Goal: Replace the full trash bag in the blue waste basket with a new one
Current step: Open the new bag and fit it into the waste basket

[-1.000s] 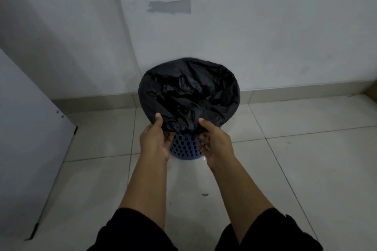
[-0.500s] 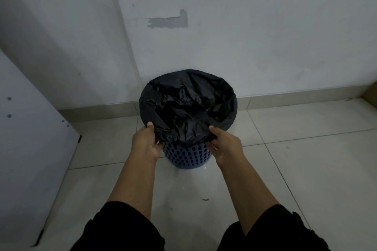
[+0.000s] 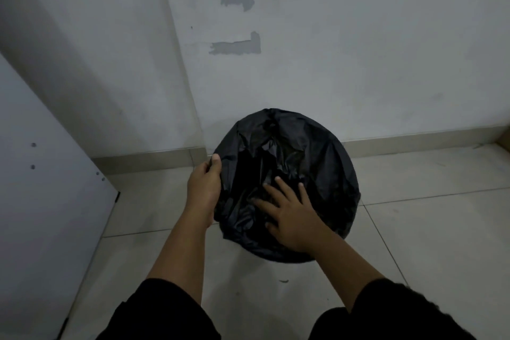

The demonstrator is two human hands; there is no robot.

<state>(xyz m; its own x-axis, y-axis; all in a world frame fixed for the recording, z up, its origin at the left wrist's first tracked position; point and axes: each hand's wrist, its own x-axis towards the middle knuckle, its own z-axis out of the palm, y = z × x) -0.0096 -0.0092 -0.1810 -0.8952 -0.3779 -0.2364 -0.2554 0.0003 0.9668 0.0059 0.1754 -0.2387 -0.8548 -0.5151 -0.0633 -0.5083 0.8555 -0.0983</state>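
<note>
A black trash bag (image 3: 325, 163) is stretched over the round waste basket, which stands on the floor near the wall corner. The bag hides the blue basket fully from this high angle. My left hand (image 3: 204, 188) grips the bag's edge at the basket's left rim, thumb over the plastic. My right hand (image 3: 289, 212) lies inside the opening with fingers spread, pressing the crumpled plastic down at the near side.
The basket stands close to a white wall (image 3: 358, 50) with a tiled skirting. A white panel (image 3: 41, 188) leans or stands at the left. Pale floor tiles (image 3: 441, 243) spread to the right and front. A small dark scrap (image 3: 283, 281) lies on the floor before the basket.
My view has moved closer and higher over the basket. My right hand left the bag's front edge and now presses inside the opening. My left hand slid round to the left rim.
</note>
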